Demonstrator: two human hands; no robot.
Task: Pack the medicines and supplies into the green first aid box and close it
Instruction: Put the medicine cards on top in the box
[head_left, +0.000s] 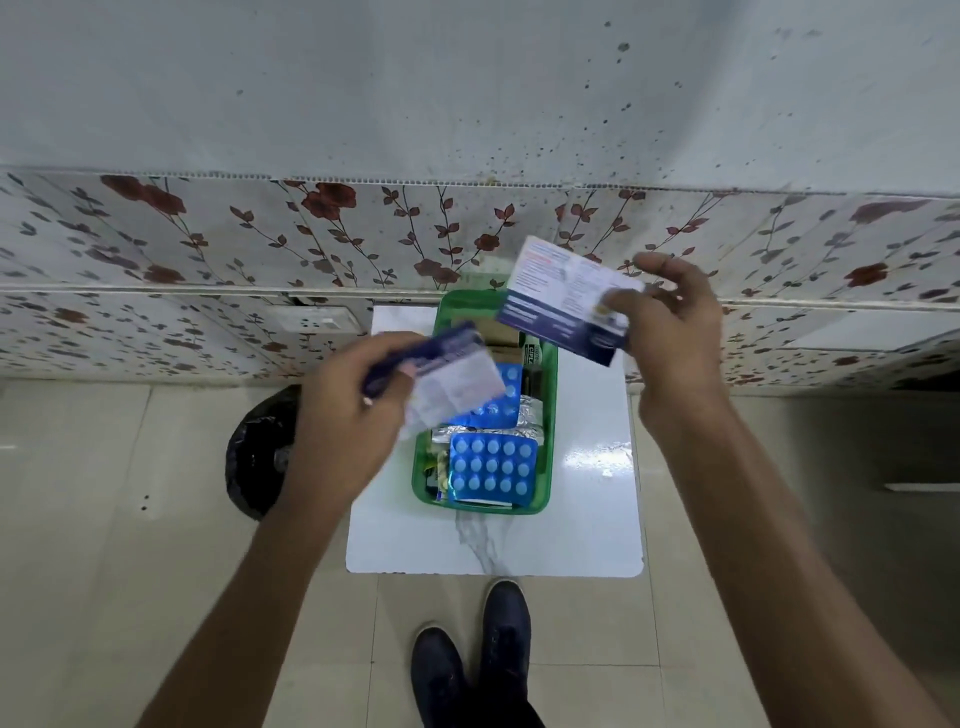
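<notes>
While both forearms reach out over a small white table (587, 519), the green first aid box (549, 415) sits open on it, just below and between the hands, its long axis running away from the person. Nearest inside lies a blue blister strip (491, 470), with foil strips behind. The left hand (345, 415) pinches a blurred carton (441, 382) directly above the box, the nearer load. Farther out, the right hand (670, 325) clamps a white-and-navy carton (563, 299) over the far right corner. Print on both is unreadable.
</notes>
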